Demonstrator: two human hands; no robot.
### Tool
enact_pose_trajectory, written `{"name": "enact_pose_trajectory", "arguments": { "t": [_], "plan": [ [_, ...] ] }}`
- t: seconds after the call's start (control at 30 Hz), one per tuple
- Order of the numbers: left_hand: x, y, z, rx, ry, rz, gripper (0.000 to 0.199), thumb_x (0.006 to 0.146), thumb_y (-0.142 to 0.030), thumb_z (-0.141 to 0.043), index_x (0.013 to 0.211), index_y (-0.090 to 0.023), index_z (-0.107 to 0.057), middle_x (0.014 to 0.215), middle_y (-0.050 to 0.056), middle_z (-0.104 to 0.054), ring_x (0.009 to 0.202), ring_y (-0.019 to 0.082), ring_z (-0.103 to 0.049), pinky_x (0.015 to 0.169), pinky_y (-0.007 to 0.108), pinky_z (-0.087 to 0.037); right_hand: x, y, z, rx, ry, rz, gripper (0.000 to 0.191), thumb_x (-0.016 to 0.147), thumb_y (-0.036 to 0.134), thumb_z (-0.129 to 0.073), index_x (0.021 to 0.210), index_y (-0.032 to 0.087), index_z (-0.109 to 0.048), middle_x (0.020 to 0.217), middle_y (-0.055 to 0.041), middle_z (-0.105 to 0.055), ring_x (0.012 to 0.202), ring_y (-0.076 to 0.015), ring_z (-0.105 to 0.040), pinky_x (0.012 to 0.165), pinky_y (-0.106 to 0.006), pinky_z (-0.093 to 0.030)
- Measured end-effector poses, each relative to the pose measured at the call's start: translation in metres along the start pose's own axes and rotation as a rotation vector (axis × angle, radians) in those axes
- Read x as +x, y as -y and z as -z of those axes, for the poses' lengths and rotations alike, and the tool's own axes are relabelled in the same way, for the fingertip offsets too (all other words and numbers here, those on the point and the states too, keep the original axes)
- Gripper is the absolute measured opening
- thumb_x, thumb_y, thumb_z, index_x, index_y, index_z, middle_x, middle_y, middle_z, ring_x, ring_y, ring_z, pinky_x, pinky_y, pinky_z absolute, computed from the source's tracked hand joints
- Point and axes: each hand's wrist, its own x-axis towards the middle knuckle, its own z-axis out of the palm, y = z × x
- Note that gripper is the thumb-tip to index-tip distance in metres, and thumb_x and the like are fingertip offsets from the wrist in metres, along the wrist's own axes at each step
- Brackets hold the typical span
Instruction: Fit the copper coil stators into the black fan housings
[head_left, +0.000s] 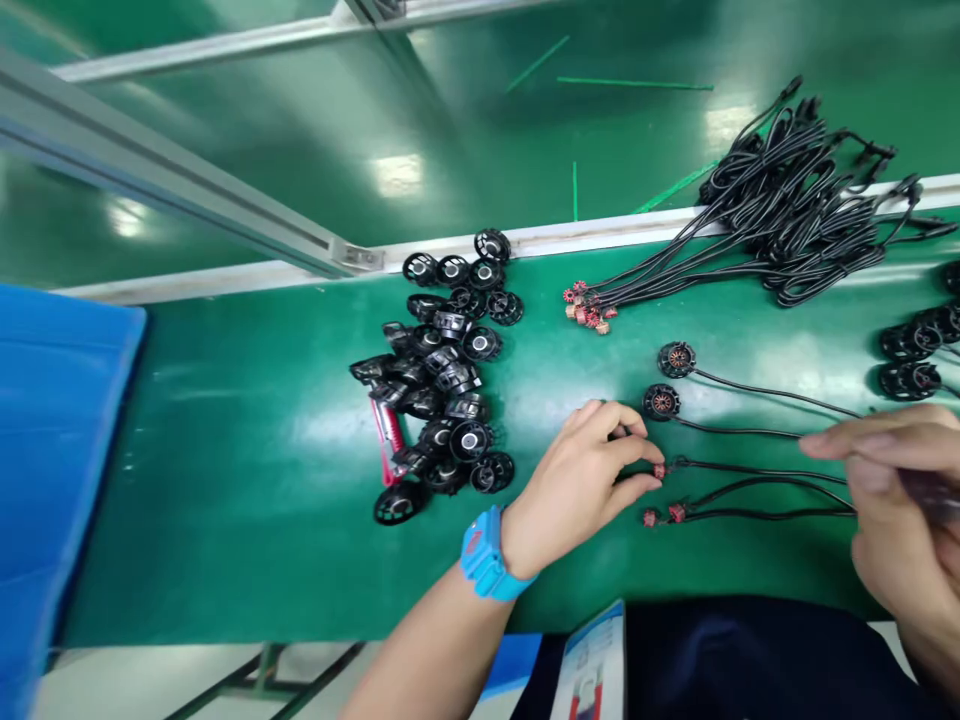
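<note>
My left hand [592, 465], with a blue watch [487, 555] on its wrist, pinches a small red-copper coil [659, 470] on the end of a black cable. Two similar coils [677, 513] lie just below it. Above its fingertips are two black round housings [677, 359] with copper coils inside, their cables running right. At the right edge my right hand [900, 490] has its fingers closed around a dark, blurred object [930, 492], over the cables.
Black wheel-like housings [450, 370] are heaped left of centre, with a red-handled tool [388, 440] under them. Bundled black cables [795, 200] with red coils [589, 308] lie across the metal rail at the back. More housings sit far right; a blue bin [67, 400] stands left.
</note>
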Motion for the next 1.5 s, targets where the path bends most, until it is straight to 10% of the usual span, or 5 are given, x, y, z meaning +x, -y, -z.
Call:
{"name": "enact_pose_trajectory", "arguments": {
  "t": [0.17, 0.4, 0.83, 1.13, 1.5],
  "plan": [
    [0.001, -0.006, -0.002, -0.353, -0.159, 0.069, 0.018, 0.088, -0.032, -0.085, 0.104, -0.024, -0.082, 0.106, 0.004, -0.066, 0.098, 0.019, -0.067, 0.093, 0.035, -0.058, 0.01, -0.002, -0.023, -0.107, 0.236, 0.288, 0.033, 0.098, 0.025, -0.074, 0.128, 0.022, -0.063, 0.11, -0.0043, -0.076, 0.089, -0.0162, -0.069, 0.079, -0.034, -0.055],
    [0.0, -0.016, -0.011, -0.601, -0.158, 0.125, 0.027, 0.089, -0.049, -0.082, 0.098, -0.023, -0.083, 0.103, 0.005, -0.067, 0.083, 0.014, -0.066, 0.074, 0.028, -0.061, 0.003, -0.013, -0.042, -0.069, 0.321, 0.248, 0.038, 0.103, 0.03, -0.068, 0.139, 0.023, -0.06, 0.099, -0.0011, -0.076, 0.082, -0.0142, -0.065, 0.077, -0.033, -0.052],
    [-0.006, -0.028, -0.018, -0.187, -0.458, -0.047, 0.024, 0.088, -0.043, -0.085, 0.102, -0.023, -0.08, 0.098, 0.003, -0.069, 0.088, 0.015, -0.068, 0.077, 0.027, -0.059, 0.001, -0.004, -0.043, -0.118, 0.219, 0.29, 0.011, 0.098, 0.013, -0.068, 0.106, 0.021, -0.069, 0.086, 0.0, -0.071, 0.074, -0.015, -0.059, 0.075, -0.036, -0.045],
    [-0.015, 0.011, 0.037, 0.75, -0.564, 0.296, 0.058, 0.099, -0.042, -0.07, 0.153, -0.023, -0.057, 0.165, 0.021, -0.045, 0.151, 0.049, -0.043, 0.119, 0.069, -0.036, 0.018, -0.028, -0.015, 0.809, 0.063, -0.458, 0.017, 0.097, 0.041, -0.07, 0.091, 0.025, -0.067, 0.074, 0.0, -0.049, 0.071, -0.0152, -0.046, 0.061, -0.03, -0.038],
    [-0.026, 0.029, 0.031, 0.789, -0.24, 0.167, 0.05, 0.11, -0.033, -0.039, 0.152, -0.009, -0.054, 0.166, 0.027, -0.043, 0.15, 0.047, -0.048, 0.118, 0.068, -0.044, 0.033, -0.032, -0.007, 0.989, -0.018, -0.612, 0.034, 0.093, 0.048, -0.071, 0.075, 0.024, -0.056, 0.071, 0.0003, -0.037, 0.066, -0.0153, -0.038, 0.063, -0.03, -0.041]
  ]
}}
